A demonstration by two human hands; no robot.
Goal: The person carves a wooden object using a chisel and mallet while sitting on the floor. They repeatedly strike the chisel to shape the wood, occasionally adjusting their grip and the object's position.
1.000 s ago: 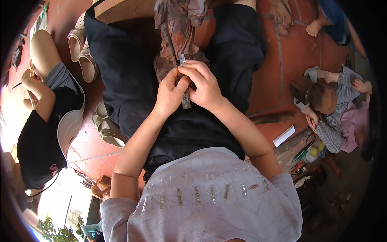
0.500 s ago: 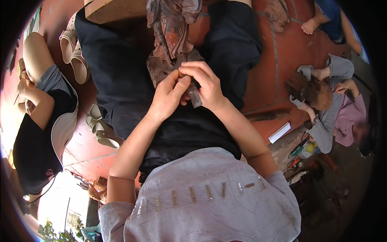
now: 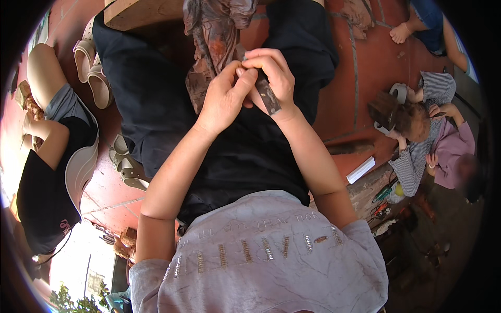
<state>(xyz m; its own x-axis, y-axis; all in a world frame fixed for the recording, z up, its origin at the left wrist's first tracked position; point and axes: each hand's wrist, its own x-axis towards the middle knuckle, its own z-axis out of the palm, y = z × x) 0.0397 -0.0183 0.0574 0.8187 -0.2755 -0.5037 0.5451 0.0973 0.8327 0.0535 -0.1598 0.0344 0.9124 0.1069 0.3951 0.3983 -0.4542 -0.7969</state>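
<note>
A dark, flat strip-shaped tool (image 3: 268,96) slants between my hands, its scuffed lower end lying across my right palm. My right hand (image 3: 276,75) is closed round it, index finger bent over the top. My left hand (image 3: 225,99) is closed too, thumb and fingertips pressed against the tool's upper part, which the fingers mostly hide. Just beyond stands a carved reddish-brown wooden figure (image 3: 215,39) in draped robes, between my knees. My hands cover part of its base (image 3: 196,86); whether the tool's tip touches the wood I cannot tell.
A thick wooden block (image 3: 135,14) lies beyond my left knee. Pale clogs (image 3: 99,86) rest on the red tiles at left, near a seated person (image 3: 49,182). At right another person (image 3: 449,148) sits by a brown wooden piece (image 3: 402,117). A white box (image 3: 361,170) lies nearer.
Both hands and the tool have moved up and slightly right, over the figure's base. The figure has shifted and turned a little to the left.
</note>
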